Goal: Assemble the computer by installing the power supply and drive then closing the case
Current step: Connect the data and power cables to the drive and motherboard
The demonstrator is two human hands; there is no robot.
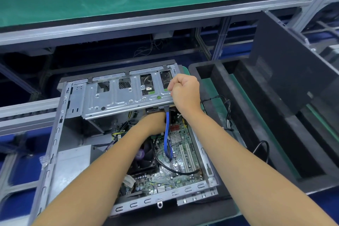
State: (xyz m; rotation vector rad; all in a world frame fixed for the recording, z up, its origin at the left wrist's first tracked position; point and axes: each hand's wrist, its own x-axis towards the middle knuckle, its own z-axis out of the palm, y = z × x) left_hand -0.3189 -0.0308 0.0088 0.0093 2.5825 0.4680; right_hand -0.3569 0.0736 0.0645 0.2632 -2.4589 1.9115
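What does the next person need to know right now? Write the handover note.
Right hand: fingers curled, gripping the right end of the drive cage, which sits tilted above the open case.
Left hand: reaching under the cage near the blue cable; its fingers are hidden.
Done: blue cable runs from under the cage down to the motherboard.
Left: finish connections under the cage, seat the cage, fit the side panel, which leans upright to the right of the case.
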